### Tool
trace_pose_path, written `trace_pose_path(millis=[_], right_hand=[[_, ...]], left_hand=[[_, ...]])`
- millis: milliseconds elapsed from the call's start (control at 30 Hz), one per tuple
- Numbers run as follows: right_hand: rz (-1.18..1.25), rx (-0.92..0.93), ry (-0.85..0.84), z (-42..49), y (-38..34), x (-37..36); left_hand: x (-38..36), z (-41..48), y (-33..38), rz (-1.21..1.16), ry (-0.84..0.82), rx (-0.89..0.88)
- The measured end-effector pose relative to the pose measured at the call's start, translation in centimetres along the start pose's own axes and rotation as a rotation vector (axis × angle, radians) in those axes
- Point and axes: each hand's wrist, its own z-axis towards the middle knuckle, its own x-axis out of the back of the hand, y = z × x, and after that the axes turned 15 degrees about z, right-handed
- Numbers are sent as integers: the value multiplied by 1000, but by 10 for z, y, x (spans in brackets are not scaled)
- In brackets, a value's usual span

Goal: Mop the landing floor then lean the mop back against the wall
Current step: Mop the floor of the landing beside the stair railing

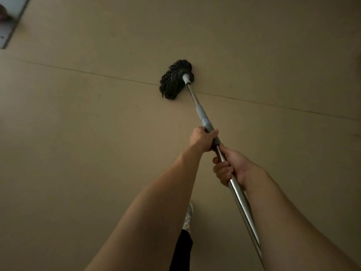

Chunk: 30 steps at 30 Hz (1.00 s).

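A mop with a dark string head (174, 80) lies spread on the beige landing floor (78, 124), across a thin tile joint. Its metal handle (201, 112) with a grey collar slants back toward me at the lower right. My left hand (202, 138) is wrapped around the handle just below the grey collar. Right behind it, lower on the bare steel pole, my right hand (230, 167) grips the same handle. Both forearms reach forward from the bottom of the view.
A pale grey strip with a dark edge (11, 26) runs along the top left corner. My foot in a light sneaker (188, 218) and a dark trouser leg stand below my arms. Open floor spreads on all sides of the mop head.
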Motion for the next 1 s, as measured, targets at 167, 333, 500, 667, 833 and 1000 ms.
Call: trace_pose_path(millis=[167, 333, 500, 667, 833, 1000], right_hand=[[42, 12, 24, 0, -8, 24], [121, -2, 67, -34, 45, 75], [208, -11, 58, -66, 121, 122], [277, 0, 84, -108, 209, 179], [406, -31, 70, -144, 271, 225], [366, -9, 12, -139, 248, 233]], left_hand=[[-19, 2, 8, 12, -92, 37], [-49, -58, -11, 110, -245, 131], [-79, -128, -41, 260, -339, 178], [-122, -213, -80, 369, -425, 180], [-168, -277, -109, 446, -517, 197], [-182, -264, -100, 392, -422, 154]])
